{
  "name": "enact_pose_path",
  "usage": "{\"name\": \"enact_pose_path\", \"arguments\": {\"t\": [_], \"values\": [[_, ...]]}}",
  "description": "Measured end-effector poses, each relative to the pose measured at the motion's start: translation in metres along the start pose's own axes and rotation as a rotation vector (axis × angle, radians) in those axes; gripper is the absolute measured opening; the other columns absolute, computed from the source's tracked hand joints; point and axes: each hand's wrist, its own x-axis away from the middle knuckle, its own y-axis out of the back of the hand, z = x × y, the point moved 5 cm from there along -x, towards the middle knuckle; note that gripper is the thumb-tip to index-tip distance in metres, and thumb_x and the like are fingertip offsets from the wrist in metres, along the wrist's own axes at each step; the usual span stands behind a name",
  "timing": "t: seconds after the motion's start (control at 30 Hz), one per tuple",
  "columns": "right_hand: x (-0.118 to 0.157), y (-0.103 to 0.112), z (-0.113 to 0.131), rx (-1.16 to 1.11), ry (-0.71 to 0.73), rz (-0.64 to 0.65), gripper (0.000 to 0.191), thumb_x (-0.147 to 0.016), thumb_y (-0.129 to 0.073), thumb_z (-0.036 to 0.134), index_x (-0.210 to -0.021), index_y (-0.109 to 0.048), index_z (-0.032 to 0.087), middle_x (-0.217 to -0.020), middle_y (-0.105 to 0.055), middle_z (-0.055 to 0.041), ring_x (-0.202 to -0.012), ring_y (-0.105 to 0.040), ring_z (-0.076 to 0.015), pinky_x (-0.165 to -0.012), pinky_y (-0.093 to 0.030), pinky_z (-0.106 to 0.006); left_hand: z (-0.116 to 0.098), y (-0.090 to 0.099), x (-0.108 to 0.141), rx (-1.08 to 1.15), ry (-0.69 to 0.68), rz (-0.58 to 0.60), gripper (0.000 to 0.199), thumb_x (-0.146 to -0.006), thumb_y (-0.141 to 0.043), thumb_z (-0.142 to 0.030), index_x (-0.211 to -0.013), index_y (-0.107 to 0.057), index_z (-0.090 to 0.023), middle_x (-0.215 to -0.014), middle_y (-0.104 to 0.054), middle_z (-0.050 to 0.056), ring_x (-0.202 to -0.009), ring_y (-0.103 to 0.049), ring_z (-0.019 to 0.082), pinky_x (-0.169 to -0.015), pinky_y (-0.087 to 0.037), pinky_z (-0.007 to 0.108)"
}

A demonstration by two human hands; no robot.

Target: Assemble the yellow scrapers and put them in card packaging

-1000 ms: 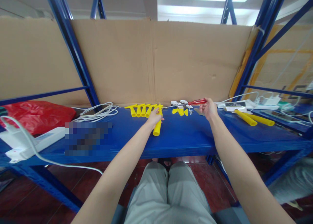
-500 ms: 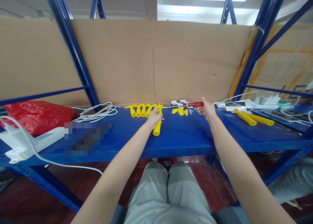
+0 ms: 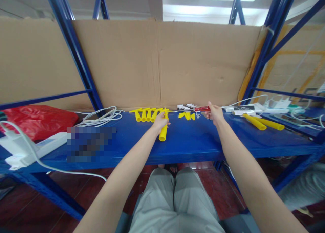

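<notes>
My left hand [image 3: 160, 122] is closed around a yellow tube-shaped part [image 3: 163, 134], whose round end faces me. In my right hand [image 3: 214, 113] is the red handle of a screwdriver [image 3: 202, 108]; its thin shaft reaches left toward the head of the yellow part, and I cannot make out whether the tip touches it. Several similar yellow parts [image 3: 143, 116] lie in a row just left of my left hand. Between my hands are small yellow pieces [image 3: 187, 115], with black-and-white pieces [image 3: 185, 106] behind them.
The blue table [image 3: 188, 138] backs onto a cardboard panel [image 3: 162, 63]. Two yellow tubes [image 3: 269, 124] lie at the right, near white boxes and cables. At the left are a red plastic bag [image 3: 43, 121], a white power strip [image 3: 52, 143] and coiled white cable [image 3: 109, 116].
My right hand and the screwdriver have shifted very slightly left. My left hand keeps its hold on the yellow part in the same place.
</notes>
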Motion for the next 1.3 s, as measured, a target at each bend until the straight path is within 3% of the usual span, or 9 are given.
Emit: {"name": "enact_pose_path", "arguments": {"t": [0.17, 0.43, 0.8, 1.3], "values": [[0.002, -0.002, 0.002, -0.018, -0.031, 0.026, 0.035, -0.088, -0.059, 0.05, -0.073, -0.052, 0.019, -0.038, -0.046, 0.0061, -0.029, -0.039, -0.0074, -0.03, -0.029, -0.017, -0.001, 0.0, 0.001, 0.006, -0.003, -0.007, 0.075, -0.08, -0.046, 0.007, -0.147, -0.037, -0.026, -0.149, -0.044, 0.012, -0.058, -0.062, 0.004, -0.039, -0.042, 0.012], [0.003, -0.006, 0.005, -0.137, -0.156, 0.114, 0.03, -0.095, -0.035, 0.026, -0.071, -0.051, 0.018, -0.041, -0.047, 0.0019, -0.031, -0.042, -0.0109, -0.033, -0.03, -0.021, 0.001, 0.0, 0.0, 0.022, -0.009, -0.001, 0.077, -0.079, -0.05, 0.006, -0.147, -0.038, -0.027, -0.148, -0.045, 0.012, -0.059, -0.064, 0.006, -0.04, -0.043, 0.012], [0.002, -0.01, 0.006, -0.169, -0.09, 0.296, 0.031, -0.091, -0.05, 0.046, -0.074, -0.049, 0.02, -0.052, -0.05, 0.0022, -0.04, -0.046, -0.0106, -0.036, -0.034, -0.02, 0.002, 0.001, -0.004, 0.031, -0.012, -0.008, 0.077, -0.078, -0.05, 0.006, -0.147, -0.037, -0.026, -0.148, -0.045, 0.013, -0.058, -0.064, 0.005, -0.039, -0.043, 0.013], [0.006, -0.004, 0.007, -0.005, -0.01, 0.082, 0.036, -0.09, -0.059, 0.046, -0.069, -0.048, 0.019, -0.042, -0.051, 0.0045, -0.031, -0.041, -0.0059, -0.03, -0.029, -0.015, 0.003, 0.0, -0.003, 0.036, -0.023, -0.005, 0.075, -0.079, -0.049, 0.005, -0.146, -0.038, -0.027, -0.143, -0.051, 0.011, -0.059, -0.064, 0.006, -0.038, -0.042, 0.011]]}}
